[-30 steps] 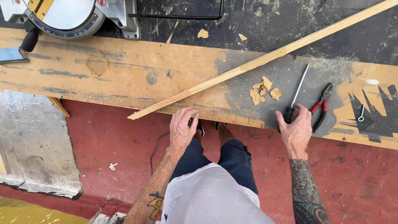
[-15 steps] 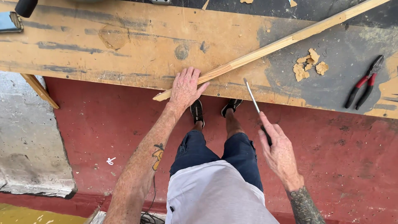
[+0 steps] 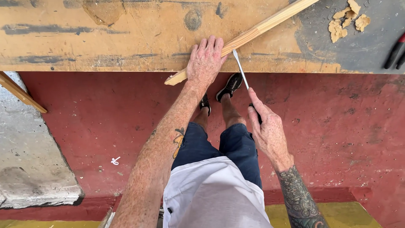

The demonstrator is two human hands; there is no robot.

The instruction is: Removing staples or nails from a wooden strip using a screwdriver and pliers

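Observation:
A long thin wooden strip [image 3: 270, 23] lies slantwise on a worn workbench [image 3: 105, 38], its near end sticking past the bench's front edge. My left hand [image 3: 205, 61] lies flat on that end and presses it down. My right hand [image 3: 265, 131] grips the dark handle of a chisel [image 3: 240, 67]; its narrow metal blade points up and away, with the tip right beside the strip, close to my left fingers. Below the bench I see my legs and black shoes.
Pale wood chips [image 3: 348, 19] lie on the dark part of the bench at the upper right. Red-handled pliers [image 3: 394, 52] rest at the right edge. A wooden bench leg [image 3: 21, 93] slants at the left over a red floor [image 3: 84, 126].
My right hand has picked the chisel up off the bench and brought its tip to the strip. My left hand slid onto the strip's near end. The view has moved closer.

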